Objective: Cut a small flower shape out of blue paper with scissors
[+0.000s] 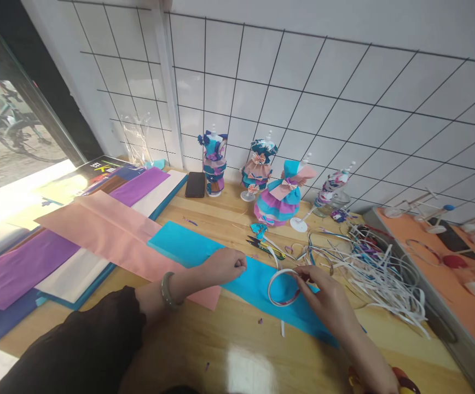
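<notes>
My right hand (322, 290) pinches a white roll of tape (270, 289) by its right edge, holding it tilted over a long strip of bright blue paper or cloth (245, 293). A short tail stands up from the top of the roll. To its left, my left hand (224, 265) is closed above the same blue strip; whatever its fingers grip, if anything, is hidden. A pink strip (110, 232) runs beneath the left forearm and partly under the blue one. Black-and-yellow snips (266, 248) lie just behind the blue strip.
Small dress forms in layered outfits, among them a blue-and-purple one (281, 200), stand along the wall. A dark phone (195, 185) lies beside them. Tangled white and coloured strips (389, 284) spread at right, near an orange-topped surface (430, 249). Purple strips (28, 268) and stacked sheets lie left.
</notes>
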`<act>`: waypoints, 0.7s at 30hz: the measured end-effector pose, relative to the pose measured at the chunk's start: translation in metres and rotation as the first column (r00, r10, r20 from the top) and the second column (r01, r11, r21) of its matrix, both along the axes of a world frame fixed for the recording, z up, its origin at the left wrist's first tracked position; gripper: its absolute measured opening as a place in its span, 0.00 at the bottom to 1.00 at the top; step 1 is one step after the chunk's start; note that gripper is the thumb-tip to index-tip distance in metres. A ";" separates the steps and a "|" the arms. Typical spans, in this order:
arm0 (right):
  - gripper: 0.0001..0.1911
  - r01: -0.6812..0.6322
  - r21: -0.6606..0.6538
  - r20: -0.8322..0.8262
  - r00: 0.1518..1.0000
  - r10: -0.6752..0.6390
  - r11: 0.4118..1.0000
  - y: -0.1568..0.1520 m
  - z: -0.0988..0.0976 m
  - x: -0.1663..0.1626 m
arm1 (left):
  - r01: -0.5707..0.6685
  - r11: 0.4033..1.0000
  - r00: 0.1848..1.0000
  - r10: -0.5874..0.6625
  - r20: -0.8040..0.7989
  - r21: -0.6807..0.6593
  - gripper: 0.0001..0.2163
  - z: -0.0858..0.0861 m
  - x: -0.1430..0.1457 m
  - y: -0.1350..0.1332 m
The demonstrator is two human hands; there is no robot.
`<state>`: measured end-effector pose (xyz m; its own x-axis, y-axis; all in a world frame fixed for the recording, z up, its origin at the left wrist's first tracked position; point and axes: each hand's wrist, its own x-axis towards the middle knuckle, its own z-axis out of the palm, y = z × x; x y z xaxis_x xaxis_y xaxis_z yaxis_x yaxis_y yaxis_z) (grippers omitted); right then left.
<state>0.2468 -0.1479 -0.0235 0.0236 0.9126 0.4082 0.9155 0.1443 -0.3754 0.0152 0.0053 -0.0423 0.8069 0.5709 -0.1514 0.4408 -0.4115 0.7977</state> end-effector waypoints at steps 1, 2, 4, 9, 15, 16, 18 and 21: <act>0.09 -0.003 -0.006 0.001 1.000 0.003 1.000 0.000 -0.001 -0.001 | 0.009 0.999 1.000 -0.008 -0.006 0.044 0.06 0.001 0.000 -0.001; 0.09 -0.010 -0.013 0.003 1.000 0.010 1.000 0.000 -0.001 -0.002 | 0.016 0.996 1.000 -0.015 -0.009 0.083 0.06 0.002 0.000 -0.001; 0.09 -0.031 -0.025 0.009 0.999 0.032 0.999 0.000 0.000 -0.003 | 0.025 0.989 1.000 -0.023 -0.014 0.146 0.09 0.003 0.001 0.000; 0.10 -0.055 -0.024 0.043 0.997 0.056 0.998 -0.001 0.003 -0.005 | 0.029 0.981 0.999 -0.021 -0.046 0.194 0.19 0.005 0.001 0.005; 0.10 -0.083 -0.043 0.070 0.994 0.086 0.996 -0.002 0.005 -0.007 | 0.048 0.978 0.997 -0.034 -0.073 0.204 0.17 0.008 -0.001 0.010; 0.10 -0.086 -0.043 0.072 0.993 0.089 0.995 -0.002 0.006 -0.007 | 0.055 0.975 0.996 -0.039 -0.078 0.217 0.16 0.008 -0.001 0.011; 0.09 -0.092 -0.038 0.077 0.993 0.095 0.995 -0.002 0.008 -0.008 | 0.064 0.966 0.995 -0.042 -0.094 0.251 0.16 0.008 -0.002 0.012; 0.09 -0.096 -0.021 0.088 0.991 0.098 0.995 -0.003 0.011 -0.010 | 0.058 0.947 0.991 -0.016 -0.134 0.317 0.14 0.006 -0.002 0.014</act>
